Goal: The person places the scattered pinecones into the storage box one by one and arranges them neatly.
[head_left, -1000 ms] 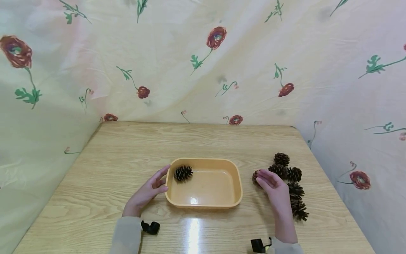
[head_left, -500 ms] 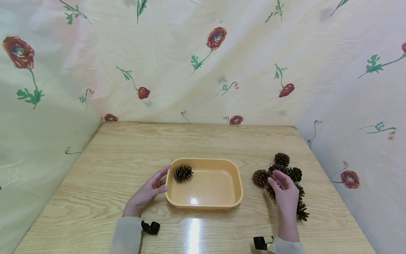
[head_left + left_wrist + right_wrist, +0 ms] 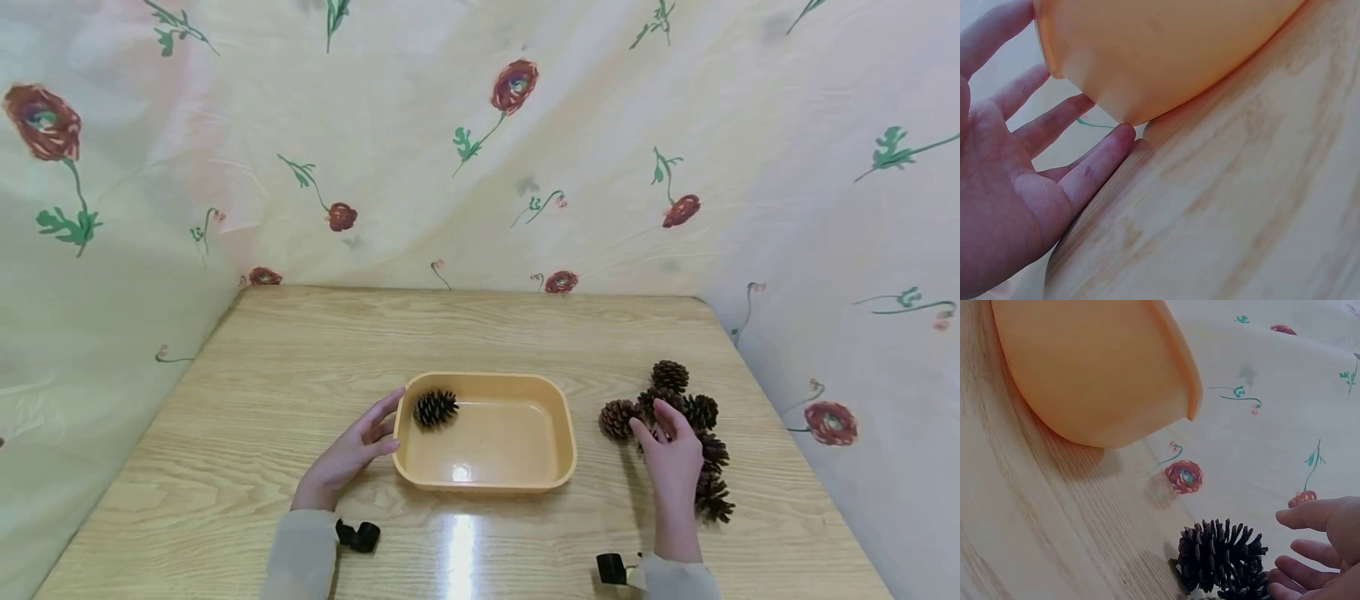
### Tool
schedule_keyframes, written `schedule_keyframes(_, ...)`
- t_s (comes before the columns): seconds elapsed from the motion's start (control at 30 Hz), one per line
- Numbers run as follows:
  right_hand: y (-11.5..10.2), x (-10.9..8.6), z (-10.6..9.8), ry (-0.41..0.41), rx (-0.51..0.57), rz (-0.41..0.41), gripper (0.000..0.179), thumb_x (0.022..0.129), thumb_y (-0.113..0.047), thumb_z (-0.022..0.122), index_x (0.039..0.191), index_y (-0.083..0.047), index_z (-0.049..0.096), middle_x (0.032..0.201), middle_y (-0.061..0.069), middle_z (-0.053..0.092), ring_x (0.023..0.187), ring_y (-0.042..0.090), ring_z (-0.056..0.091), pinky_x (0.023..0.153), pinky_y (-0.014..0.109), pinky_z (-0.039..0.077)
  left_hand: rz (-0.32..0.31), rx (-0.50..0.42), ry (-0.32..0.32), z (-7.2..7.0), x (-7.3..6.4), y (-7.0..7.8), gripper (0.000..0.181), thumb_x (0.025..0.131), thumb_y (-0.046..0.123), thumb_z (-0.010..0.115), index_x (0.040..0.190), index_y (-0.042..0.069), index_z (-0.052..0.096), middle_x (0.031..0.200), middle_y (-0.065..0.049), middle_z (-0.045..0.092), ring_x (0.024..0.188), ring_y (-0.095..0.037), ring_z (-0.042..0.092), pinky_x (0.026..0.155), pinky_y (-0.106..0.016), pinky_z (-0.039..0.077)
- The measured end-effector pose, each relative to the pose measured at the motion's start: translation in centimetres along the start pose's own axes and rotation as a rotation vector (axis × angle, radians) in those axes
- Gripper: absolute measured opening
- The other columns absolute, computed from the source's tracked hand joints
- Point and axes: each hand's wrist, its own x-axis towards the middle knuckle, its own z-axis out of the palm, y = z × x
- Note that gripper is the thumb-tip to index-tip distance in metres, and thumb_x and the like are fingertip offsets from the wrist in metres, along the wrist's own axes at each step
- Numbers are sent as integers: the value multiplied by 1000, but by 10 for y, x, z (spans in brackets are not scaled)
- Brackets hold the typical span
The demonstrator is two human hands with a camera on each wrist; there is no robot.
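My left hand (image 3: 348, 454) rests its fingertips against the left end of a yellow-orange plastic tub (image 3: 510, 479), fingers loosely straight. In the left wrist view the fingers (image 3: 1100, 159) touch the tub's outer wall. A dark pine cone (image 3: 435, 409) lies inside the tub at its left. My right hand (image 3: 672, 458) hovers over a group of pine cones, thumb and fingers apart. A brown pine cone (image 3: 617, 419) sits just left of the thumb. In the right wrist view, a pine cone (image 3: 1219, 555) stands beside the spread fingers, with nothing visible between thumb and fingers.
More pine cones lie to the right, among them one at the back (image 3: 670, 376) and one at the front (image 3: 714, 500); the hand partly hides some. Everything stands on a wood-grain table (image 3: 330, 333). A flower-printed cloth (image 3: 412, 167) surrounds it behind and at both sides.
My right hand has left the leftmost pine cone and shifted right over the group; that cone now shows fully. The left hand stays at the tub.
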Motion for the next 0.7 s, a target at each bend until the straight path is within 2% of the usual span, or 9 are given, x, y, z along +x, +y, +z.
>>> schedule_keyframes(0.13, 0, 1, 0, 4, -20, -10, 60, 92, -14, 64, 146, -6, 41, 149, 18, 44, 138, 31, 41, 111, 39, 37, 7, -3, -3, 0, 1, -1, 75, 95, 4, 58, 156, 23, 18, 163, -11, 15, 140, -43, 32, 104, -31, 39)
schedule_keyframes(0.3, 2, 4, 2, -19, -39, -14, 64, 92, -16, 65, 149, -7, 37, 151, 19, 41, 138, 34, 40, 111, 40, 37, 2, -1, 1, 0, 1, -1, 75, 95, 5, 58, 156, 24, 19, 163, -10, 16, 140, -42, 32, 105, -33, 38)
schedule_keyframes(0.7, -1, 5, 2, -116, -110, -18, 66, 93, -16, 64, 150, -4, 33, 151, 22, 38, 140, 37, 36, 112, 42, 36, 3, 19, 7, -2, 0, -1, 75, 95, 7, 57, 157, 22, 17, 163, -14, 13, 139, -43, 32, 104, -28, 39)
